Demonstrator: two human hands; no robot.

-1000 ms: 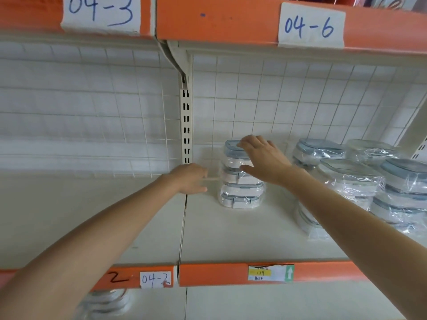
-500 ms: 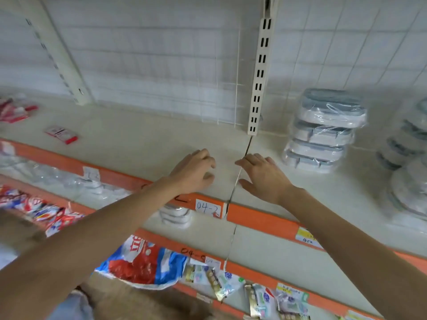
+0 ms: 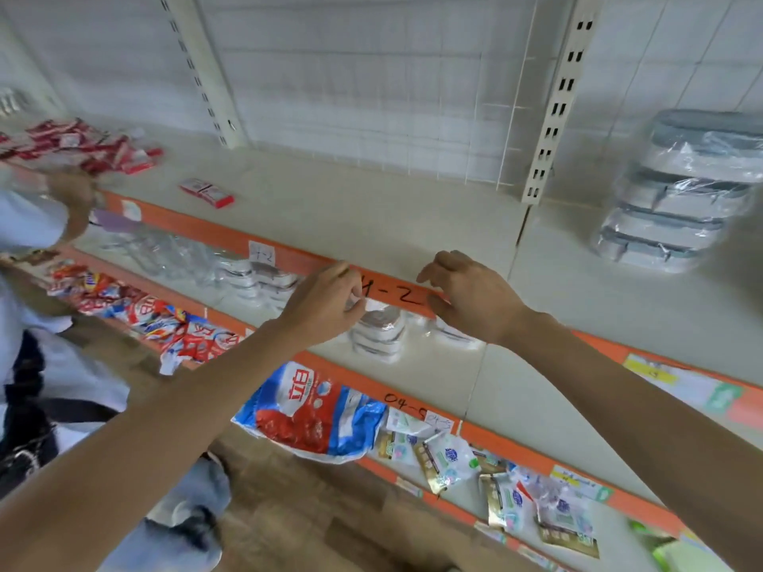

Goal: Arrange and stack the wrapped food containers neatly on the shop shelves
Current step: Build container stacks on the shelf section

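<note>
Head camera, looking down along orange-edged shop shelves: the left hand [image 3: 326,301] and right hand [image 3: 470,297] hung side by side at centre frame, in front of the orange shelf edge [image 3: 396,295] marked in black pen. Both hands held nothing, their fingers loosely curled and slightly apart.

Directly below them, on the lower shelf [image 3: 446,377], sat a small pile of wrapped containers [image 3: 377,332], partly hidden behind the edge strip. More wrapped containers [image 3: 247,274] lay further left on that same shelf. A finished stack of four [image 3: 677,192] stood at the right of the frame on the upper shelf [image 3: 371,208], lids up, long sides running roughly left to right and tilted a little down toward the left.

The risk, as a judgement: reaching under the edge strip largely blind, the hands could catch only the slippery film rather than the box, and the pile could slide or topple. The pile's own long axis could not be told through the blur.
</note>
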